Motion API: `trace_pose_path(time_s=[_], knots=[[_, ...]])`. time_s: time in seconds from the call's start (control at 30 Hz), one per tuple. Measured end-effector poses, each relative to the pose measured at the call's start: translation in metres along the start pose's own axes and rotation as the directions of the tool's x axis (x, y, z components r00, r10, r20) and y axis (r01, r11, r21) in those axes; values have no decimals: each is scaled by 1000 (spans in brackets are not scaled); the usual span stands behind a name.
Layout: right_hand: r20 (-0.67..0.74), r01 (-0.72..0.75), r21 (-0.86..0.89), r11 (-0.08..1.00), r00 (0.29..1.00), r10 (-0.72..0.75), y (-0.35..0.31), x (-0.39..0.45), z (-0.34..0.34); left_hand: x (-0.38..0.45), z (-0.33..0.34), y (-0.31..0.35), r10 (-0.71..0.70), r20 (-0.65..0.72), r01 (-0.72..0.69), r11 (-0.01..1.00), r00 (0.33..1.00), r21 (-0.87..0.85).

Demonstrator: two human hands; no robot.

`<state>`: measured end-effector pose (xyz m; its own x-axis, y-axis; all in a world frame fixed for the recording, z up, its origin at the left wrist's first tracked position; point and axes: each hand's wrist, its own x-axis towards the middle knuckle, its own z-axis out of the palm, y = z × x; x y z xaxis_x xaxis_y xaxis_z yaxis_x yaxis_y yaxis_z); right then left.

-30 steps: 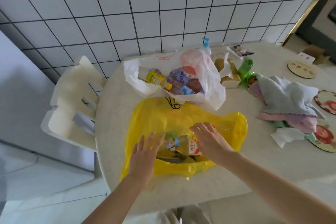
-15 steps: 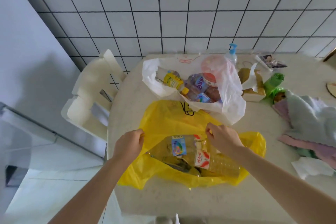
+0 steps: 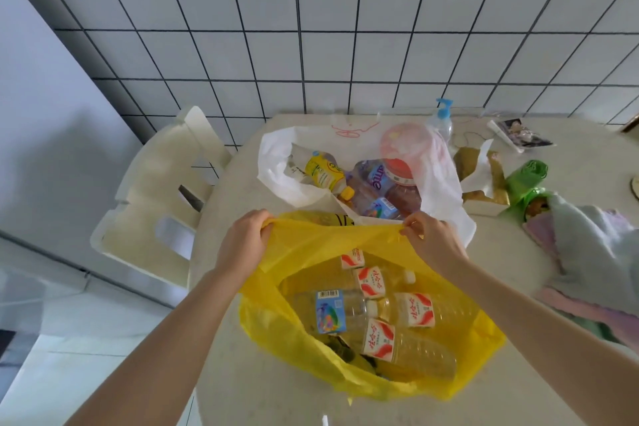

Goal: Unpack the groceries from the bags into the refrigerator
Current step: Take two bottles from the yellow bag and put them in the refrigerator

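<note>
At six o'clock I see the yellow bag [image 3: 276, 328] on the table [image 3: 242, 391], its mouth wide, clear water bottles [image 3: 408, 346] lying inside. My left hand [image 3: 243, 245] and right hand [image 3: 432, 239] each pinch its far rim, fingers curled on the plastic. Toward twelve o'clock the white bag [image 3: 276, 162] holds more bottles. A white chair [image 3: 152, 204] stands at ten o'clock.

A wall of white square tiles [image 3: 345, 28] with dark grout fills the upper frame. At the left stands a plain pale panel [image 3: 41, 107]. Below it, a cream plastic chair [image 3: 155, 204] sits beside a light speckled table [image 3: 235, 373]. Pale floor tiles [image 3: 52, 373] show at lower left. The light is soft and even.
</note>
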<state>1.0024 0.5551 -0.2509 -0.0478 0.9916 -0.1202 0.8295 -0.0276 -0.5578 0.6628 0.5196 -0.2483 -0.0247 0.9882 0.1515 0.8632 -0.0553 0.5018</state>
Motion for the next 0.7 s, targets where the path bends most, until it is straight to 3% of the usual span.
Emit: trace_pose_path(time_s=[0.1,0.2,0.37,0.43,0.5,0.57,0.7], knots=[[91,-25,-22,999,995,27,1,14,12,16,10,-5,-52,18,52,998,998,24],[242,33,-165,986,970,8,1,22,24,24,24,-19,-126,102,114,987,987,113],[251,54,-163,985,968,-12,-1,31,25,12,42,-35,-218,244,179,968,945,174],[240,206,-263,943,960,-143,-8,30,22,5,39,-32,-200,207,170,974,958,151],[230,431,-286,856,898,-375,-19,26,23,-5,33,-24,-155,166,132,981,974,142],[257,635,-306,710,773,-580,-31,22,29,-18,24,-13,-148,188,117,979,971,166],[393,810,-283,514,587,-708,-51,16,56,-50,20,12,-145,353,59,968,924,242]])
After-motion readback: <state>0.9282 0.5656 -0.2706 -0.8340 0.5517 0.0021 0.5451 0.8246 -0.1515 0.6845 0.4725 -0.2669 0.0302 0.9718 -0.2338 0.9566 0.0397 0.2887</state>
